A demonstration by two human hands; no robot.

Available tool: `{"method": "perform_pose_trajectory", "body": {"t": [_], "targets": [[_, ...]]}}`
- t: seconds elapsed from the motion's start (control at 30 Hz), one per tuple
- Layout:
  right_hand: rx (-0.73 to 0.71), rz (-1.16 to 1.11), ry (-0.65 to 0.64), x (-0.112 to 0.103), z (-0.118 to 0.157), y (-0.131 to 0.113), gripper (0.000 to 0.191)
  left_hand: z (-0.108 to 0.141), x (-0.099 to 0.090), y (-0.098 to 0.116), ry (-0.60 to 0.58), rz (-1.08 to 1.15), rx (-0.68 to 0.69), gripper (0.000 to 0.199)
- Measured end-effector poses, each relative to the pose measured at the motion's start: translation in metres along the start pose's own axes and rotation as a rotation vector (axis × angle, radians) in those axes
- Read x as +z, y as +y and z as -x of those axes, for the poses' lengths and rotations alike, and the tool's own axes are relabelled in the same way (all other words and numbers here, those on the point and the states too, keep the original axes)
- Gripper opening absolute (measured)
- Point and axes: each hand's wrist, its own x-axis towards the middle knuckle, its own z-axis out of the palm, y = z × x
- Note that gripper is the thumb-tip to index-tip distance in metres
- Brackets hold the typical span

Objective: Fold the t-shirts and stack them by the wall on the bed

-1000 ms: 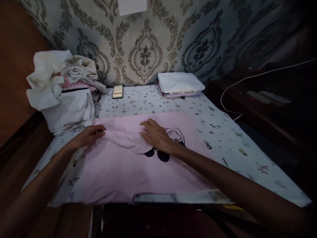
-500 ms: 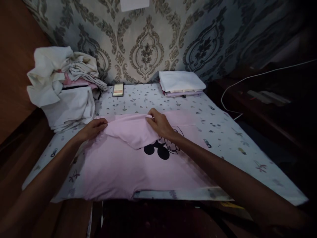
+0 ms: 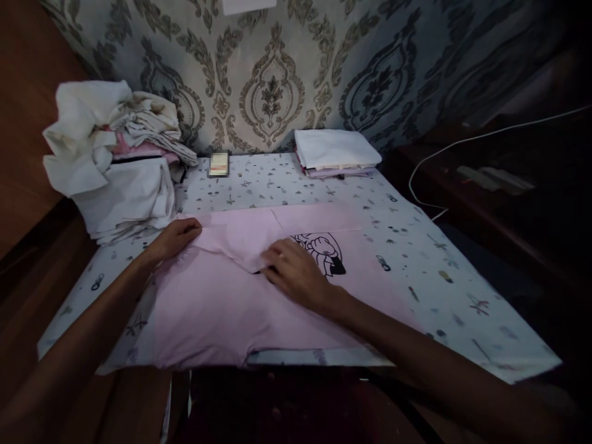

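Observation:
A pink T-shirt (image 3: 213,308) with a black cartoon print lies spread on the table, its sleeve (image 3: 235,243) folded inward over the body. My left hand (image 3: 178,237) is closed, pinching the shirt at its upper left edge. Over the middle of the shirt, my right hand (image 3: 296,271) has curled fingers at the lower corner of the folded sleeve; the fingertips are slightly blurred. Part of the print is hidden beneath this hand and the sleeve.
The table has a white patterned cover (image 3: 444,296). A heap of rumpled cloths (image 3: 129,185) stands at the left, and a folded stack (image 3: 337,150) lies at the back right. Between them is a small pixelated object (image 3: 219,165). A white cable (image 3: 457,145) hangs at the right.
My right hand has moved from the sleeve's upper edge down towards me, to its lower corner. The sleeve now lies flatter and covers the round black shapes. My left hand stays in place.

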Motion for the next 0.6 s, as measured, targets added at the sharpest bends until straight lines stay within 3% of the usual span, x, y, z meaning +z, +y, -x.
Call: {"method": "perform_pose_trajectory", "body": {"t": [0.1,0.23,0.37,0.6], "targets": [[-0.169,0.071,-0.115,0.012,0.000,-0.018,0.018,-0.001,0.001,0.000,0.018,-0.013,-0.002,0.032],[-0.136,0.175,-0.120,0.021,-0.005,-0.023,0.029,0.000,0.002,0.000,0.022,-0.016,0.014,0.033],[-0.145,0.196,-0.106,0.023,-0.009,-0.021,0.027,0.000,0.003,0.000,0.033,0.002,0.012,0.033],[-0.171,0.224,-0.118,0.015,-0.011,-0.018,0.036,0.000,0.001,-0.001,0.027,-0.004,0.010,0.033]]}}
